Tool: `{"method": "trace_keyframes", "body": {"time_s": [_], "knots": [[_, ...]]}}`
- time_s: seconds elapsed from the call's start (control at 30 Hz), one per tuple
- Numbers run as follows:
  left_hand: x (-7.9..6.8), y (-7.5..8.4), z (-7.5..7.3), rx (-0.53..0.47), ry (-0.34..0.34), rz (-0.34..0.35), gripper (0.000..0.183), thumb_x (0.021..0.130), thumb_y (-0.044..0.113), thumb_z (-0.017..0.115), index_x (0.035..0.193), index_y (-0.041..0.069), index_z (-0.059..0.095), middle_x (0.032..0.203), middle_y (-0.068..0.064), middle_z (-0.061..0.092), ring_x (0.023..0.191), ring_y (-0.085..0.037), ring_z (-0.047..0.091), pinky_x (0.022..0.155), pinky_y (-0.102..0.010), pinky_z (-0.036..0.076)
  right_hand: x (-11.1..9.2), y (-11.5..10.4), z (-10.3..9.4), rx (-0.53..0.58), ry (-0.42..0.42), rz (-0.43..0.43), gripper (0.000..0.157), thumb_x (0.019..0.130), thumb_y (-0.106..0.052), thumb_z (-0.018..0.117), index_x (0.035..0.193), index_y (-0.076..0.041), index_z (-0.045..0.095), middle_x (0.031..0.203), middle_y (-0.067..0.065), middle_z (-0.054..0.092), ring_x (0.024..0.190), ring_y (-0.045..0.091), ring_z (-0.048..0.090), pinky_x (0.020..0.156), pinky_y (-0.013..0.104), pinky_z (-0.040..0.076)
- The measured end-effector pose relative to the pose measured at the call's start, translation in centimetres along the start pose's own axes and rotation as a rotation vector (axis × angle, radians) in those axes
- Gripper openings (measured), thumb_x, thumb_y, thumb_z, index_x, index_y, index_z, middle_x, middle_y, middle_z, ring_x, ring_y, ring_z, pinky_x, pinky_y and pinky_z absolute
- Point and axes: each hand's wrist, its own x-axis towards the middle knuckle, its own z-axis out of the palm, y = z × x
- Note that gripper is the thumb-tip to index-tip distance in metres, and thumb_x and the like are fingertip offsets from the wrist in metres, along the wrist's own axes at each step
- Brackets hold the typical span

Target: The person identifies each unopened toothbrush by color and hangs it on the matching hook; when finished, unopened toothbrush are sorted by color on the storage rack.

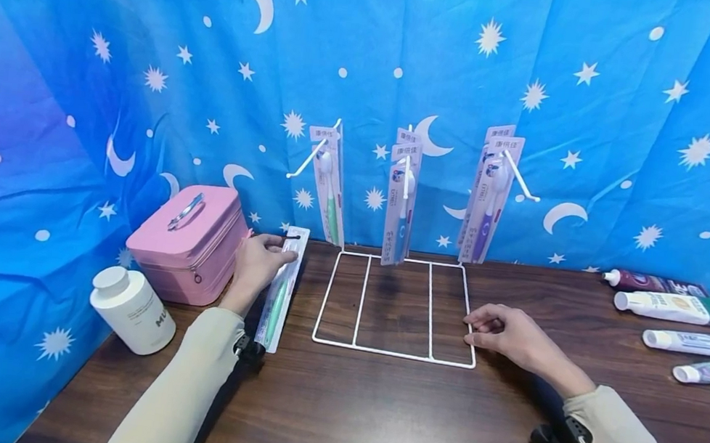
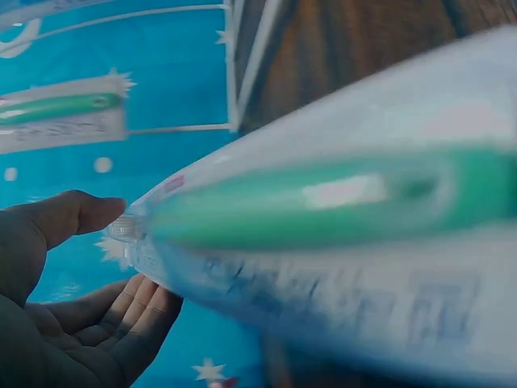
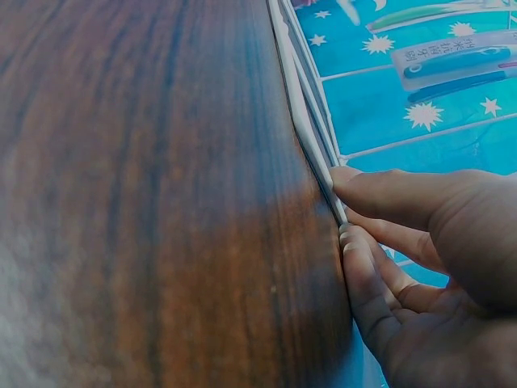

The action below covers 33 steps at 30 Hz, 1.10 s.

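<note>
Left of the rack, my left hand point(image 1: 257, 263) holds a packaged toothbrush point(image 1: 280, 308) near its upper end, thumb on the front and fingers behind. Its green handle point(image 2: 307, 202) fills much of the left wrist view, blurred. My right hand point(image 1: 509, 335) pinches the right side of the white wire rack's base point(image 1: 392, 354) between thumb and fingers. From the rack's hooks hang more packaged toothbrushes: a green one point(image 1: 333, 212) at left, a blue one point(image 1: 401, 230) in front of another in the middle, and a purple one point(image 1: 484, 225) in front of another at right.
A pink zip case point(image 1: 187, 250) with a handle stands behind my left forearm, and a white bottle point(image 1: 136, 317) leans left beside it. Several toothpaste tubes point(image 1: 667, 307) lie at the right of the wooden table point(image 1: 372, 421). A blue star-and-moon cloth point(image 1: 363, 32) hangs behind.
</note>
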Motion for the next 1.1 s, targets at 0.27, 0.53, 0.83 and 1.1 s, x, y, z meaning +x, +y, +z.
{"method": "trace_keyframes", "body": {"time_s": [0.27, 0.53, 0.83, 1.1], "knots": [[-1.5, 2.4, -3.0, -0.087, 0.118, 0.127, 0.036, 0.08, 0.019, 0.078, 0.11, 0.001, 0.07, 0.091, -0.013, 0.071, 0.08, -0.024, 0.066, 0.068, -0.034, 0.049, -0.1, -0.3, -0.2, 0.001, -0.008, 0.006, 0.026, 0.083, -0.023, 0.077, 0.104, -0.008, 0.07, 0.085, -0.001, 0.064, 0.079, 0.015, 0.057, 0.07, 0.03, 0.047], [-3.7, 4.6, -5.8, -0.235, 0.202, 0.227, 0.04, 0.081, 0.019, 0.078, 0.116, 0.002, 0.067, 0.097, -0.011, 0.071, 0.085, -0.019, 0.068, 0.074, -0.029, 0.054, 0.0, -0.4, -0.2, -0.002, -0.01, 0.003, 0.026, 0.083, -0.022, 0.077, 0.104, -0.009, 0.07, 0.085, -0.002, 0.064, 0.079, 0.015, 0.057, 0.07, 0.03, 0.047], [-5.7, 6.3, -8.1, -0.344, 0.247, 0.322, 0.043, 0.081, 0.023, 0.079, 0.119, 0.006, 0.067, 0.101, -0.005, 0.069, 0.086, -0.014, 0.065, 0.077, -0.021, 0.052, 0.0, -0.4, -0.4, -0.001, -0.016, 0.018, 0.026, 0.084, -0.023, 0.077, 0.105, -0.009, 0.07, 0.086, -0.001, 0.064, 0.078, 0.016, 0.056, 0.07, 0.031, 0.047], [-7.5, 8.3, -10.1, -0.412, 0.281, 0.401, 0.041, 0.082, 0.016, 0.078, 0.12, 0.005, 0.067, 0.103, -0.008, 0.069, 0.086, -0.016, 0.065, 0.078, -0.021, 0.052, 0.0, -0.3, -0.2, 0.004, -0.03, 0.038, 0.026, 0.085, -0.025, 0.076, 0.105, -0.009, 0.07, 0.086, -0.001, 0.064, 0.078, 0.017, 0.056, 0.071, 0.032, 0.047]]}}
